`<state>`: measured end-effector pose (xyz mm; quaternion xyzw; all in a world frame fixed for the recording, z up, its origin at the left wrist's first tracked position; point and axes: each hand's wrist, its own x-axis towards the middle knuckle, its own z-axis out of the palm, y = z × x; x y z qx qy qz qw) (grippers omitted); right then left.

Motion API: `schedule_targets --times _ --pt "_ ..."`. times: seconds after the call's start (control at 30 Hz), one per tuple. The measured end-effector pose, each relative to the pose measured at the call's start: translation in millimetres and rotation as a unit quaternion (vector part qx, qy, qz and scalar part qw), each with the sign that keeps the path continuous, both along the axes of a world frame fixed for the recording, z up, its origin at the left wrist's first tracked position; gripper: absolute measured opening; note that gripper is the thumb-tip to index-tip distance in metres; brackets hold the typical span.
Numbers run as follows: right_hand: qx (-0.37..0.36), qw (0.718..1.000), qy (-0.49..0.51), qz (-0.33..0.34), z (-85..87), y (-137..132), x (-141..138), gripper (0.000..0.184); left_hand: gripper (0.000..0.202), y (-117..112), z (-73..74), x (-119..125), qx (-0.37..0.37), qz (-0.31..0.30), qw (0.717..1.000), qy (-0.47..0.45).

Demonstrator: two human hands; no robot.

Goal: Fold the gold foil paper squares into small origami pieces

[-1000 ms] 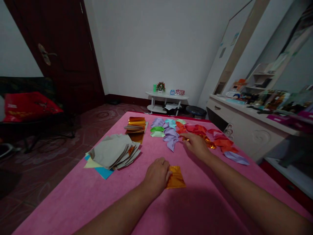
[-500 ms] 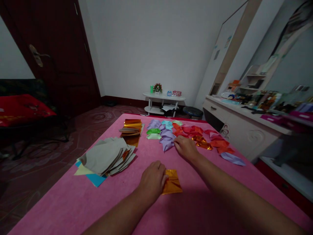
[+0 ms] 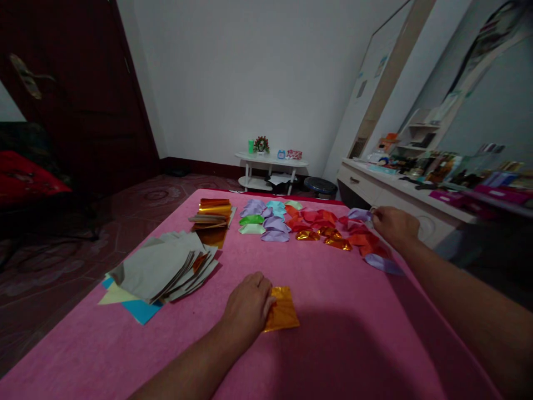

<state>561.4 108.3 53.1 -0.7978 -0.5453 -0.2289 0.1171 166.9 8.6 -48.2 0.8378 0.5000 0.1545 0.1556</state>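
Note:
My left hand (image 3: 250, 303) rests on the pink-covered table with its fingers bent together, pressing the left edge of a folded square of gold foil paper (image 3: 285, 310). At the far right edge of the table, my right hand (image 3: 395, 226) pinches a purple folded paper piece (image 3: 358, 214) by its right end. Below that piece lie red folded papers (image 3: 366, 242) and another purple folded paper (image 3: 382, 264). Several gold foil folded pieces (image 3: 338, 243) sit left of them. Further left are more purple pieces (image 3: 275, 229) and a green folded piece (image 3: 252, 220).
On the left lies a fanned stack of greyish paper sheets (image 3: 156, 266) over blue and yellow sheets. Behind it stands a pile of gold foil sheets (image 3: 214, 211). A cluttered white dresser (image 3: 383, 186) borders the right side; a small white table (image 3: 270, 160) stands by the wall.
My right hand has moved from the middle cluster to the far right, carrying a purple folded piece. My left hand stays on the gold foil paper. The view has shifted slightly to the right.

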Motion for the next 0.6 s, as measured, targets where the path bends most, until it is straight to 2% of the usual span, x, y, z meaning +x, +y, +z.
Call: schedule_targets --times 0.17,0.33,0.43,0.53,0.57,0.6 --pt "-0.013 0.999 0.011 -0.029 0.9 2 8 0.029 0.013 1 -1.2 -1 0.008 -0.002 1.000 0.003" --pt "0.018 0.998 0.064 -0.004 -3.1 12 -17 0.035 0.012 -1 0.7 0 0.006 -0.004 1.000 0.004" --pt "0.048 0.992 0.099 0.065 -13.0 0 -54 0.034 0.013 -1 1.1 1 0.008 -0.004 1.000 0.003" --pt "0.054 0.975 0.135 0.170 -30.5 -34 -112 0.029 0.014 0 -1.8 -1 0.011 -0.003 1.000 -0.010" --pt "0.053 0.963 0.157 0.215 -37.2 -48 -135 0.027 0.014 1 -3.4 -2 0.009 -0.003 1.000 -0.021" --pt "0.065 0.926 0.231 0.291 -43.7 -64 -160 0.024 0.013 1 -5.1 -3 0.004 -0.001 0.999 -0.038"
